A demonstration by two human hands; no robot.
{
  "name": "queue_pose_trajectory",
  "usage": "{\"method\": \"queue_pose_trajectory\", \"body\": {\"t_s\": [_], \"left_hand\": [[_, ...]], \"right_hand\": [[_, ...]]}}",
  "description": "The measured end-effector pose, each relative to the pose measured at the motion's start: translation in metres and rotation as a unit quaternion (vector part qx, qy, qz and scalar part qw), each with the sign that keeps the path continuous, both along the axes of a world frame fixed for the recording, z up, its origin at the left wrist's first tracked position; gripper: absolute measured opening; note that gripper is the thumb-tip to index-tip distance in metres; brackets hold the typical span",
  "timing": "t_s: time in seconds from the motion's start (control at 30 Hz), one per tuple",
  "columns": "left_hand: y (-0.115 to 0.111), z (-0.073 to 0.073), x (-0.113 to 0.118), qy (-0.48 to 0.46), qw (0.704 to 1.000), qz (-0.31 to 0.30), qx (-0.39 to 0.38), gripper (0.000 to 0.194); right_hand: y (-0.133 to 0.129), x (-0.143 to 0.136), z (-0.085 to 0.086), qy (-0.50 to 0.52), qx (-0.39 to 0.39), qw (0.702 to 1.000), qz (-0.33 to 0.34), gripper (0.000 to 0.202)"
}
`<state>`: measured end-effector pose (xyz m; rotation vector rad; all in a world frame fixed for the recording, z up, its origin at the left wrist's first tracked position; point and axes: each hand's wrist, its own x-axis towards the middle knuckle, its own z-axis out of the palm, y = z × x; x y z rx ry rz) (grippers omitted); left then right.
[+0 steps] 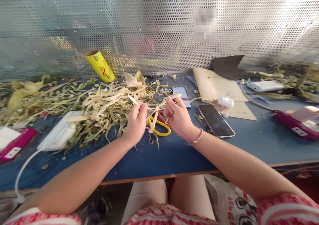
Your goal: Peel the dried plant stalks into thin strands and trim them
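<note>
Left hand (pixel 137 122) pinching dried husk (pixel 154 118), right hand (pixel 177 114) pinching its other side, scissors (pixel 161 132) between and just below both hands, phone (pixel 216 121) right of right hand.

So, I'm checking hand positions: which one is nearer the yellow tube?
Left. The left hand is on the near side of the yellow tube, off to its right; the right hand is farther right.

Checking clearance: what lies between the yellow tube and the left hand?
Pale dried leaves lie between the yellow tube and the left hand, in the head view.
</note>
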<state>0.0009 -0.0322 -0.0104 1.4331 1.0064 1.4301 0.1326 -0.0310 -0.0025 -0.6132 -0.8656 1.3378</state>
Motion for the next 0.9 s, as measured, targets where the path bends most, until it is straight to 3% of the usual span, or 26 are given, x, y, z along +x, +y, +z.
{"method": "queue_pose_trajectory", "body": {"t_s": [0.2,0.53,0.9], "left_hand": [[-0.007,0.001,-0.002,0.075,0.997,0.013,0.034,0.025],[-0.006,0.01,0.0,0.044,0.997,-0.029,-0.064,0.027],[0.002,0.006,-0.004,0.112,0.99,-0.06,-0.061,0.022]], "right_hand": [[0.005,0.002,-0.002,0.007,-0.025,1.0,0.004,0.028],[0.012,0.007,-0.002,-0.057,0.005,0.998,-0.033,0.026],[0.016,0.018,0.006,-0.021,0.01,0.999,-0.049,0.022]]}}
